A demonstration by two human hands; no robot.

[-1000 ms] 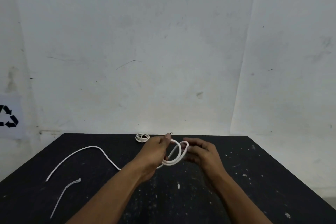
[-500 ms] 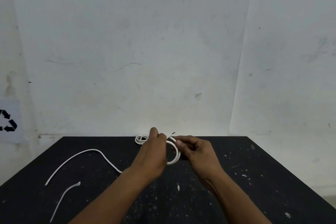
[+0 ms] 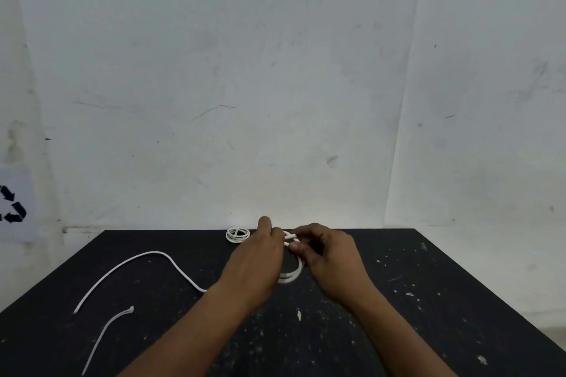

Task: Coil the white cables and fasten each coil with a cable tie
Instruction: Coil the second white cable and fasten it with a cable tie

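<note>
A white cable coil (image 3: 292,274) hangs between my hands above the middle of the black table (image 3: 428,285). My left hand (image 3: 257,263) grips its left side and hides most of the loops. The fingers of my right hand (image 3: 327,254) pinch the coil's top end. The same cable's loose tail (image 3: 144,260) trails left across the table from under my left wrist. A finished small coil (image 3: 237,235) lies at the table's far edge. A thin white cable tie (image 3: 105,337) lies near the front left.
A pale scuffed wall (image 3: 275,86) rises right behind the table's far edge. A recycling sign (image 3: 12,208) hangs at the left. White flecks dot the tabletop.
The coil has tightened and dropped lower between my hands. My right fingers have shifted to pinch the cable's end at the top. The loose tail has pulled slightly toward my left wrist.
</note>
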